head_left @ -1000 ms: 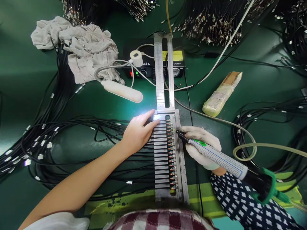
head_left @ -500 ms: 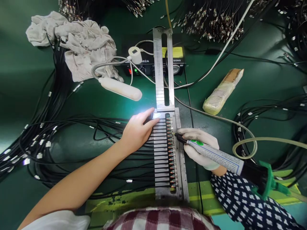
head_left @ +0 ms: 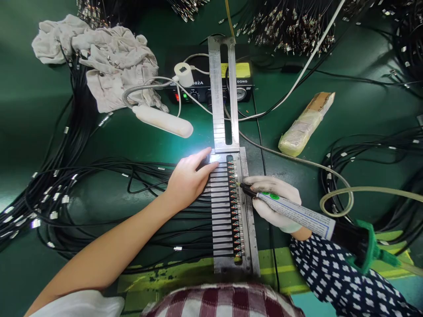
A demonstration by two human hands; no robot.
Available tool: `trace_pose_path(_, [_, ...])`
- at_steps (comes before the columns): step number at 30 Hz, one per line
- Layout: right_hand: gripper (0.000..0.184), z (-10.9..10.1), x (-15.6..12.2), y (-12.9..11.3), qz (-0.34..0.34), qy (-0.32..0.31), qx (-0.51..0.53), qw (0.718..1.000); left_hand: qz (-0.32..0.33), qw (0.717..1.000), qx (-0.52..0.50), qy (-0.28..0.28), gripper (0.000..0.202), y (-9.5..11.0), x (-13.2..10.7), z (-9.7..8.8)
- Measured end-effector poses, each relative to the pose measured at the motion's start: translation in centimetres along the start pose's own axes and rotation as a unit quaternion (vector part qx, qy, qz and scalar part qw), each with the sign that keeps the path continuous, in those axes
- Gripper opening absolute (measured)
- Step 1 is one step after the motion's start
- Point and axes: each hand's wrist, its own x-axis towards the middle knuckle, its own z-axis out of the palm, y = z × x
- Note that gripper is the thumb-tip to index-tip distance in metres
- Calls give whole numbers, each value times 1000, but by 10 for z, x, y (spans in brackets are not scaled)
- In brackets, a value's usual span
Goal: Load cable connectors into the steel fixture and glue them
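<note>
A metal slotted fixture (head_left: 220, 267) lies lengthwise before me, with a row of black cables (head_left: 194, 226) set side by side in its grooves. Small metal connectors with coloured wire ends (head_left: 235, 207) line its right side. My left hand (head_left: 185, 178), bare, rests at the fixture's upper left, fingers stretched and thumb over the cables. In a white glove, my right hand (head_left: 284, 188) grips a glue syringe (head_left: 299, 215) with a printed label, black front and green rear cap. Its thin tip is at the connectors in the upper half of the row; any glue there is too small to see.
A slotted metal bar (head_left: 217, 97) extends from the fixture over a black dispenser box (head_left: 198, 83). A lit white lamp (head_left: 163, 121) hangs nearby. Around stand crumpled cloth (head_left: 115, 57), a wrapped block (head_left: 306, 127), cable bundles (head_left: 49, 202) and a looping hose (head_left: 380, 191).
The whole view has shifted very slightly up and left. Both hands and the glue syringe keep nearly the same place on the fixture.
</note>
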Motion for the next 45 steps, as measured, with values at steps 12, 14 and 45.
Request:
trace_pose_path(12, [11, 1, 1, -1, -2, 3, -7, 1000, -15, 1000, -10, -15, 32, 1, 0, -1])
trace_pose_path(14, [12, 1, 1, -1, 1, 5, -2, 1000, -10, 1000, -6, -10, 32, 1, 0, -1])
trace_pose_path(45, [14, 0, -6, -4, 1, -3, 5, 1000, -11, 1000, -5, -10, 32, 0, 0, 0])
